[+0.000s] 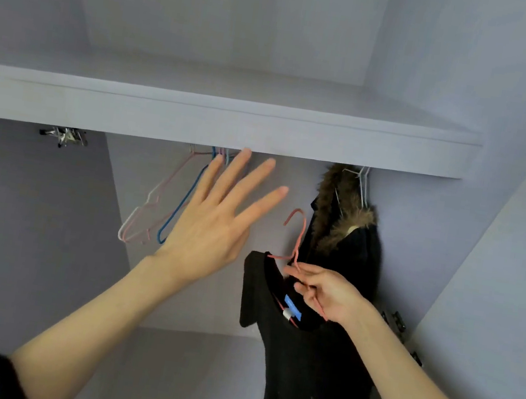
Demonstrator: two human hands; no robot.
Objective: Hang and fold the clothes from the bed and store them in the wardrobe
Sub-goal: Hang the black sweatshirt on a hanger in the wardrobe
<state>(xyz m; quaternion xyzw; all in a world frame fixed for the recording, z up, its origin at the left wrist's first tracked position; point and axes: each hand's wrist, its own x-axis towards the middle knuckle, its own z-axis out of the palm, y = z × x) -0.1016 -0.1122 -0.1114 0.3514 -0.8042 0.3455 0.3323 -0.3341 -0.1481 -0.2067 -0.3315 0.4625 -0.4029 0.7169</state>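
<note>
Inside the wardrobe (513,167), the right hand (326,292) pinches the neck of a red wire hanger (296,238) carrying a black top (314,375), held below the shelf (214,125) and just beside a hanging fur-collared black coat (349,245). The left hand (214,226) reaches up with fingers spread wide, holding nothing, in front of empty pink and blue hangers (166,206).

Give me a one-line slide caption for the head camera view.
Right hand lifts a black top on a red hanger toward the wardrobe shelf; left hand reaches up, open.
</note>
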